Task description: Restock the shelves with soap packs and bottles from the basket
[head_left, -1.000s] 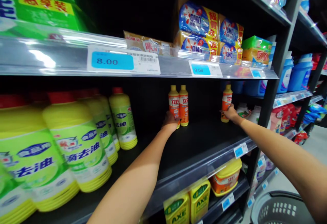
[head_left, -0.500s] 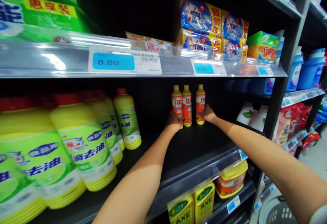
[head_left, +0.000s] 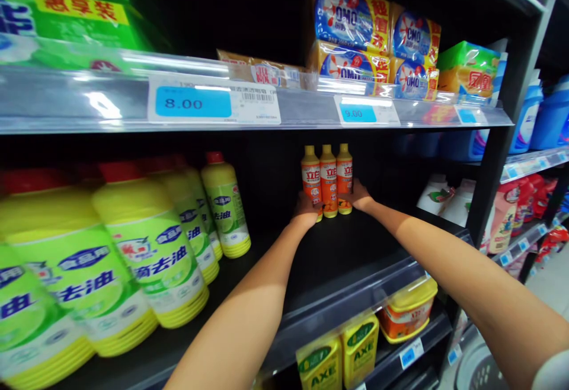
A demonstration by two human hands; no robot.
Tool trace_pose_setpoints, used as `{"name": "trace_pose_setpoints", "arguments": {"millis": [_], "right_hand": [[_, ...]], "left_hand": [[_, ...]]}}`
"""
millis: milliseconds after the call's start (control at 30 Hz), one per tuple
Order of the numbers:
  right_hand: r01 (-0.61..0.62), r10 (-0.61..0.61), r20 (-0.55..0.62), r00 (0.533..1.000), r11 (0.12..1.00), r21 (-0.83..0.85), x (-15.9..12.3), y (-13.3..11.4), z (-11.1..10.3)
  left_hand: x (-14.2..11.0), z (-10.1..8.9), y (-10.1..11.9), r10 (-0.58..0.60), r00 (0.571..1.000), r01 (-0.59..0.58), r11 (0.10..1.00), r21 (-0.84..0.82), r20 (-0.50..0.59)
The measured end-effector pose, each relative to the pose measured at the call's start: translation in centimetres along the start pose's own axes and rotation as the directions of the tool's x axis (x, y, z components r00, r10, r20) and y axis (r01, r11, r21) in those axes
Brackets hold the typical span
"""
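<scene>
Three slim yellow bottles with orange labels stand upright in a row, side by side, at the back of the dark shelf (head_left: 342, 253). My left hand (head_left: 306, 208) is closed around the lower part of the left bottle (head_left: 311, 172). The right bottle (head_left: 344, 169) has my right hand (head_left: 361, 196) wrapped about its right side, with fingers across its front. Between them, the middle bottle (head_left: 328, 178) is touched by neither palm as far as I can see. Some of my fingers are hidden behind the outer bottles.
Large yellow detergent bottles (head_left: 153, 248) with green labels and red caps crowd the shelf's left. Above runs a shelf edge with price tags (head_left: 367, 110), bearing OMO soap packs (head_left: 351, 16). AXE bottles (head_left: 360, 348) and a yellow-lidded tub (head_left: 409, 310) sit below. A black upright (head_left: 498, 159) stands right.
My right hand has slid the right bottle leftward, closing the gap to the middle one. The left bottle stays in my left hand. The view has shifted slightly.
</scene>
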State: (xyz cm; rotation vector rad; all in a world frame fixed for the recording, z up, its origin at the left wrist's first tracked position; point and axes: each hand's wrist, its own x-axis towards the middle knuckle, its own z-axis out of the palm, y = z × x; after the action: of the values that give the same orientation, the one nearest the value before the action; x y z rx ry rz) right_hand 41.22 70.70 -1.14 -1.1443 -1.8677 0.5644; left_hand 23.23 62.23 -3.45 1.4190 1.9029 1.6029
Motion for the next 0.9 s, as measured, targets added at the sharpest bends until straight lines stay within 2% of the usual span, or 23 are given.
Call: {"name": "trace_pose_setpoints", "arguments": {"millis": [200, 367, 467, 567, 733, 900], "right_hand": [[-0.006, 0.002, 0.02, 1.0, 0.985, 0.17, -0.4, 0.6, 0.4], [-0.027, -0.045, 0.163, 0.986, 0.909, 0.415, -0.9, 1.2, 0.8], [-0.062, -0.071, 0.231, 0.97, 0.851, 0.522, -1.1, 0.9, 0.8], [-0.09, -0.091, 0.274, 0.957, 0.807, 0.584, -1.2, 0.8, 0.6], [-0.135, -0.149, 0.337, 0.93, 0.712, 0.689, -0.8, 1.5, 0.9], [-0.167, -0.162, 0.382, 0.91, 0.7, 0.695, -1.0, 1.4, 1.1]], "left_hand": [[-0.2, -0.3, 0.3, -0.003, 0.999, 0.008, 0.989, -0.146, 0.032], [-0.5, -0.5, 0.0, 0.061, 0.991, -0.015, 0.933, -0.361, 0.117], [-0.3, -0.7, -0.4, 0.046, 0.99, 0.016, 0.896, -0.444, 0.13], [-0.2, -0.8, -0.6, 0.039, 0.989, 0.038, 0.861, -0.508, 0.141], [-0.5, -0.4, -0.3, 0.13, 0.96, 0.047, 0.799, -0.599, 0.249], [-0.5, -0.1, -0.4, 0.149, 0.95, 0.059, 0.779, -0.624, 0.275]]}}
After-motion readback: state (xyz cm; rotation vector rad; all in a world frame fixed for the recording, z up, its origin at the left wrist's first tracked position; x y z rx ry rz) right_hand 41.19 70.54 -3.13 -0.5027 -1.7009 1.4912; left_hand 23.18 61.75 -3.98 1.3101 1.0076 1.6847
